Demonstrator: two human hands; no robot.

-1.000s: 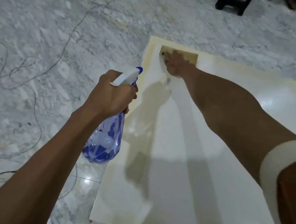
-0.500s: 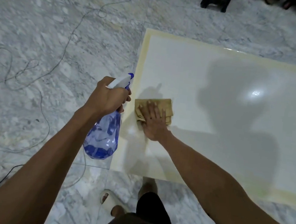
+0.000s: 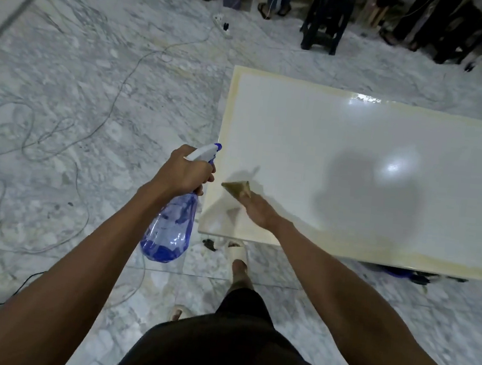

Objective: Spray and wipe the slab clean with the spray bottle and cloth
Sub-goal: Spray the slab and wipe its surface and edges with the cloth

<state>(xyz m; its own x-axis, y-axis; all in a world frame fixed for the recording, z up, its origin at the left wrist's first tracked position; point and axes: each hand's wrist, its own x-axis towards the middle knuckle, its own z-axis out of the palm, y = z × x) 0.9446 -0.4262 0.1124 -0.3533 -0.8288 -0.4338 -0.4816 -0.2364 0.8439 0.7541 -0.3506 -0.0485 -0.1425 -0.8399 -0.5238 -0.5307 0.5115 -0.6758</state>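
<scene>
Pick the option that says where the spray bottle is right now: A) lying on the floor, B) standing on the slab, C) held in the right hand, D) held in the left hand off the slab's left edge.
D: the left hand grips the spray bottle over the floor, beside the slab.
</scene>
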